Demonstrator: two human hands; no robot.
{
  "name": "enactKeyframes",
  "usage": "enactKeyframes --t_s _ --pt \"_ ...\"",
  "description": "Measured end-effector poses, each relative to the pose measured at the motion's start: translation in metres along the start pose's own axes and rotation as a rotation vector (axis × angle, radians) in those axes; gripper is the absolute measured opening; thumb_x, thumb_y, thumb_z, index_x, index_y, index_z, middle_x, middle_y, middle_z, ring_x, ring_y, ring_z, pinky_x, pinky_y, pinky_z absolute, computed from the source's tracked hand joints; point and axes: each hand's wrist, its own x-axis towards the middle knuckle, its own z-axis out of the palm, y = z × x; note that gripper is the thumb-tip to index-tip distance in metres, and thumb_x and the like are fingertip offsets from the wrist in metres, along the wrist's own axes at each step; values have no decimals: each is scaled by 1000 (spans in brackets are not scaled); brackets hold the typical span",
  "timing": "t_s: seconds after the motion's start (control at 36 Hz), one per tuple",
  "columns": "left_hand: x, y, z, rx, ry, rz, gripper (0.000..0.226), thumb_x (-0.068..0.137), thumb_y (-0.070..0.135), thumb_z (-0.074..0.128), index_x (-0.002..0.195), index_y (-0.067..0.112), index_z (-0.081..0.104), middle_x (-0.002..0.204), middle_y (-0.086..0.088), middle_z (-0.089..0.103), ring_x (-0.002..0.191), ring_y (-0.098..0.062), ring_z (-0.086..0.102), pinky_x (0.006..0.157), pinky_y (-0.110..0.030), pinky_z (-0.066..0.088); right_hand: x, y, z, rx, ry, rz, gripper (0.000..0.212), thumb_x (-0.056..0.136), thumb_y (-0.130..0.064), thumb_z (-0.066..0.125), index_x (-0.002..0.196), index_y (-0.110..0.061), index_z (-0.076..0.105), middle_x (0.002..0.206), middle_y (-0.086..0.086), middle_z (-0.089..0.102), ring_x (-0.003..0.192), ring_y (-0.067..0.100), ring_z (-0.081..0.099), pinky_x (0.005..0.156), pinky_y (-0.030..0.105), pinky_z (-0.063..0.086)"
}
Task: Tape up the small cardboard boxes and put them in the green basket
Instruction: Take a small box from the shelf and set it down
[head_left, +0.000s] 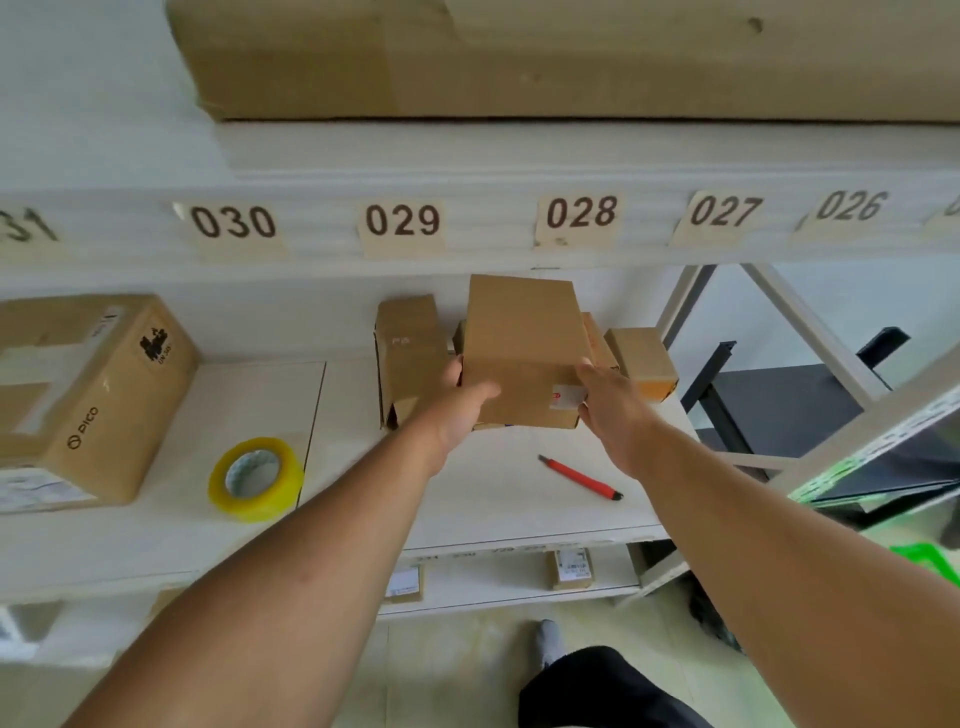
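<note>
A small flat cardboard box (522, 338) with a white label near its front right corner is held between both hands over the shelf board. My left hand (457, 410) grips its left front edge, thumb on top. My right hand (613, 410) grips its right front corner. Behind it stand more small boxes: an upright one (408, 353) to the left and a short one (641, 361) to the right. A roll of yellowish packing tape (255, 479) lies on the shelf to the left. A bit of green basket (927, 558) shows at the right edge.
A red utility knife (579, 477) lies on the shelf (493, 499) in front of the held box. A large PICO carton (83, 395) fills the left of the shelf. Number labels run along the beam above. A black table (779, 400) stands beyond the rack at right.
</note>
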Motion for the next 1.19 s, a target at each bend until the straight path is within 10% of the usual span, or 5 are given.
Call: enactKeyframes --t_s 0.19,0.36,0.61,1.19 --pt "-60 -3 -22 58 -27 36 42 80 38 64 121 46 61 113 22 69 110 -5 61 90 -28 44 -55 15 9 75 -15 24 18 103 -41 43 99 -33 58 113 4 68 106 19 65 87 34 56" --pt "-100 -20 -38 136 -18 0 77 66 52 66 139 37 50 132 13 62 119 -13 58 106 -38 44 -93 42 19 79 -5 70 36 95 -60 44 95 -28 60 111 10 66 113 32 63 111 59 43" --pt "-141 -44 -50 414 -20 127 76 75 53 57 147 34 42 140 8 46 131 -17 46 109 -42 44 -123 97 53 403 -53 298 39 104 -53 45 126 -22 55 128 6 63 119 23 64 93 31 52" --pt "-139 -91 -10 1074 -114 380 66 97 41 50 156 24 28 159 7 25 144 -18 19 119 -34 21 -94 181 97 665 -8 609 37 105 -35 50 123 -7 67 121 19 71 101 29 64 107 50 51"
